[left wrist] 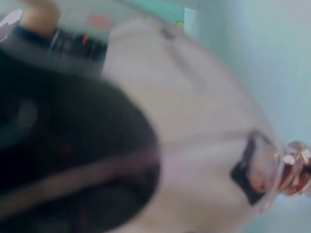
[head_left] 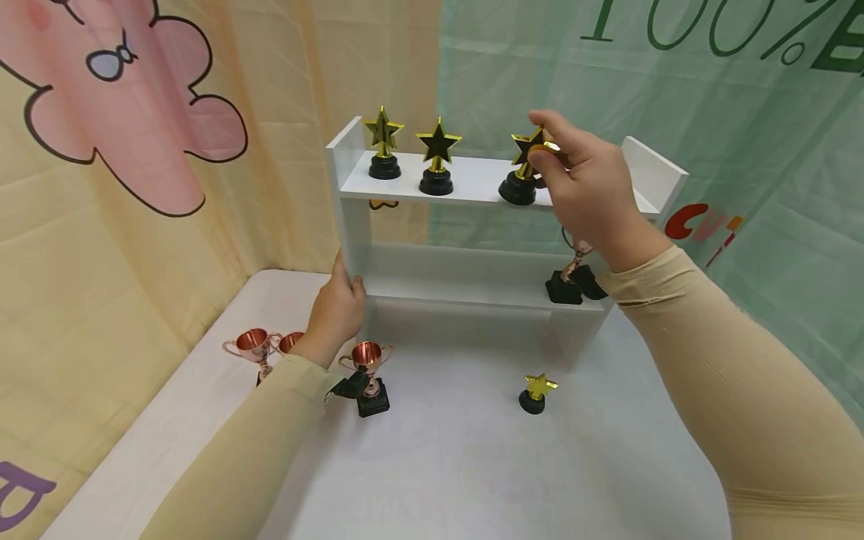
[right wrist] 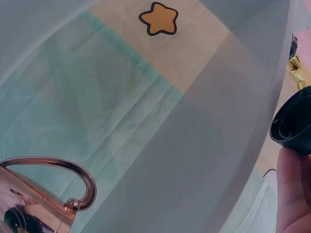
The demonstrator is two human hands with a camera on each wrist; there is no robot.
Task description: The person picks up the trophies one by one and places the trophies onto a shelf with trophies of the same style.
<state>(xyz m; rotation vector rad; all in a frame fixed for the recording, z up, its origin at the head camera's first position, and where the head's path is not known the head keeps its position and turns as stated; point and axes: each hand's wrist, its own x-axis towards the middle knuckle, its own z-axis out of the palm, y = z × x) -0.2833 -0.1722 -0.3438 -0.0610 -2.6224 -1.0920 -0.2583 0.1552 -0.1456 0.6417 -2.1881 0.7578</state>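
My right hand (head_left: 594, 176) pinches a gold star trophy (head_left: 520, 184) by its star, at the right part of the top shelf. The trophy tilts a little; the right wrist view shows the hollow underside of its black base (right wrist: 294, 121). Two more star trophies, one at the left end (head_left: 384, 166) and one beside it (head_left: 436, 180), stand on the same board. Lower down, my left hand (head_left: 337, 311) holds the left side panel of the white shelf (head_left: 354, 225), thumb in front; some of its fingers are hidden.
A rose-gold cup trophy (head_left: 565, 289) stands on the middle shelf, partly behind my right wrist. On the white table, another cup (head_left: 371, 397) and two more cups (head_left: 253, 345) are near my left forearm. A small star trophy (head_left: 533, 401) is at the front right. Printed curtains (head_left: 283, 150) hang behind.
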